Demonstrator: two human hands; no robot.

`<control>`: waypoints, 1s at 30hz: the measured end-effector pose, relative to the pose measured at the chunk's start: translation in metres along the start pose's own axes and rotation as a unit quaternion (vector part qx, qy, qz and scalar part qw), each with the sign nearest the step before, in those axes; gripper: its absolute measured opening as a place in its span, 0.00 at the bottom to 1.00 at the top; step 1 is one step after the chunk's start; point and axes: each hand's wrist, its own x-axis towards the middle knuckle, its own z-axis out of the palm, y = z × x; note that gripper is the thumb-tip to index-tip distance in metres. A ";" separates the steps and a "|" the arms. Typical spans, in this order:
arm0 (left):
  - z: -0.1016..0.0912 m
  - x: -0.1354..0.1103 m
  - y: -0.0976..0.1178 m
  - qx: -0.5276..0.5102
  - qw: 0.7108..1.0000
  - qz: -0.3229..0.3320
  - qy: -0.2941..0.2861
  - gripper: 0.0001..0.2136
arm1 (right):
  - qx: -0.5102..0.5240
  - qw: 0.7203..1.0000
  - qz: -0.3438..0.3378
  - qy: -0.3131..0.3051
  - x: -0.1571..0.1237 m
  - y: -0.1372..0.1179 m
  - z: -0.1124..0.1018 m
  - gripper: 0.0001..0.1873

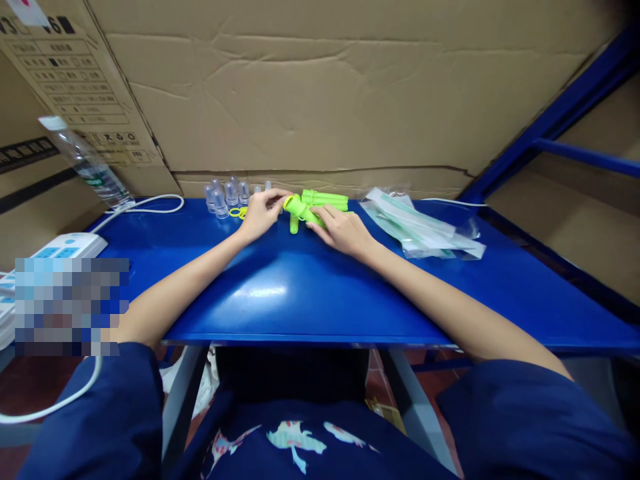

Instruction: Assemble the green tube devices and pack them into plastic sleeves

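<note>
Over the far middle of the table, my right hand (347,230) is closed round a bright green plastic tube (297,207), its wide mouth tilted up to the left. The fingertips of my left hand (261,213) pinch a yellow ring (287,201) at the rim of that mouth. More green tubes (327,199) lie stacked just behind my right hand. Beside my left hand are loose yellow rings (237,213), partly hidden by it. Several small clear plastic cups (232,192) stand upright behind and left of that hand.
Clear bags with white and pale green strips (423,223) lie right of my hands on the blue table (300,293). At left are a water bottle (93,167), a white power strip (70,248) and its cable. Cardboard (320,100) walls the back; a blue frame (530,127) bounds the right.
</note>
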 end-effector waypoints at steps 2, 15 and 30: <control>0.001 0.000 -0.001 -0.037 0.999 -0.014 0.000 0.14 | 0.003 1.000 0.002 0.004 0.000 0.000 0.000 0.27; 0.010 -0.007 -0.001 -0.202 0.974 -0.095 -0.028 0.35 | 0.111 0.992 0.058 -0.012 0.000 -0.004 0.007 0.16; 0.014 -0.004 -0.017 -0.228 0.959 -0.099 -0.138 0.26 | 0.701 0.698 0.089 -0.117 0.007 -0.004 0.029 0.39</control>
